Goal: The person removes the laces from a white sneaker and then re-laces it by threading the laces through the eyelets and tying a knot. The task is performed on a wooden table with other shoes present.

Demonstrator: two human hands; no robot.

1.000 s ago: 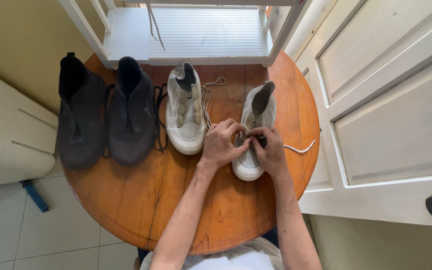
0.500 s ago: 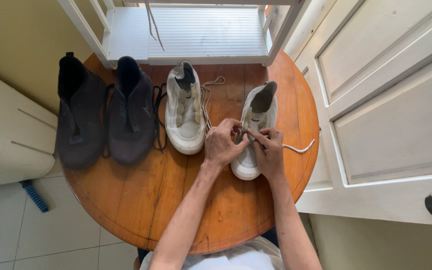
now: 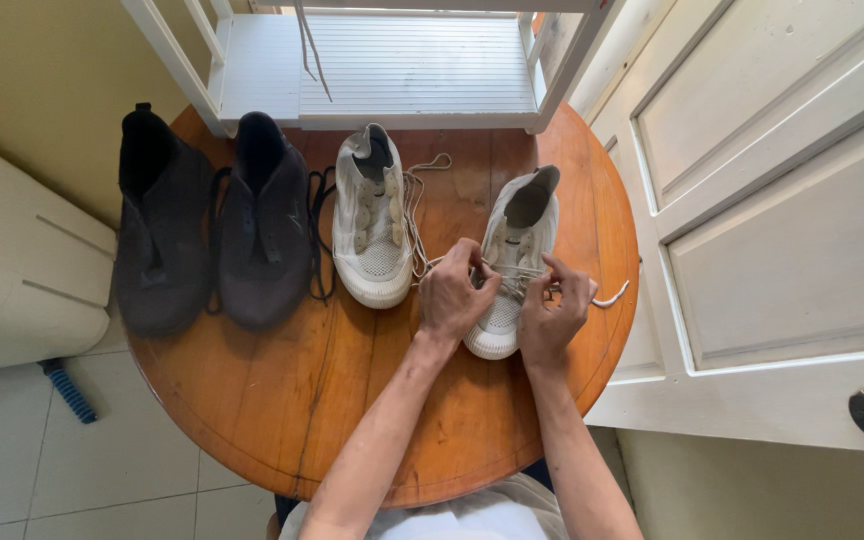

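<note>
Round wooden table [image 3: 282, 400], white shoe [image 3: 514, 250] under both hands, left hand [image 3: 455, 295] and right hand [image 3: 550, 315] pinching its lace [image 3: 517, 272]

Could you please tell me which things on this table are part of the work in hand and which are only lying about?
In hand:
- white mesh sneaker on the right
- its white lace
- left hand
- right hand

Lying about:
- second white sneaker
- two black shoes
- white slatted rack

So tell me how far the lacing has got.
Done: only the lowest eyelets of the right white shoe look threaded. In hand: left hand and right hand pull its lace across. Left: its upper eyelets; the other white shoe lies loose-laced, and the black shoes look undone.
</note>
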